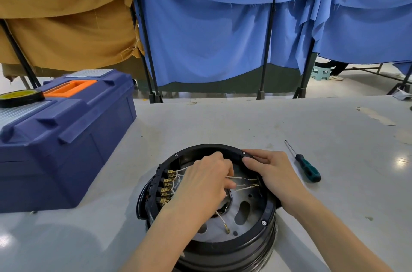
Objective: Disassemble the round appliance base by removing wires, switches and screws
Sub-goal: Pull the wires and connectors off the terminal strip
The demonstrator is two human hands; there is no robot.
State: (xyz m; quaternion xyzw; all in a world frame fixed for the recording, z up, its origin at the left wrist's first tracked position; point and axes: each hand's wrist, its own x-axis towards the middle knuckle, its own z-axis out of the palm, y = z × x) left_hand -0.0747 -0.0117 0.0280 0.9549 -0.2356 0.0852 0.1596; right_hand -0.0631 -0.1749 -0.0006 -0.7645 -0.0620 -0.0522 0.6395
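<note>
The base point(223, 247) sat near centre on the desk point(223, 120), open side up. My left hand point(205, 180) was inside it, fingers curled and pinching the white wires point(243, 178) that ran to the right-side terminals. My right hand point(274, 171) gripped the far right rim, thumb inside, fingers over the top. I judged that pulling on the wire rather than its connector could snap the lead or tear it from its crimp. A sudden release could jerk the base toward the screwdriver point(307, 169) on its right.
</note>
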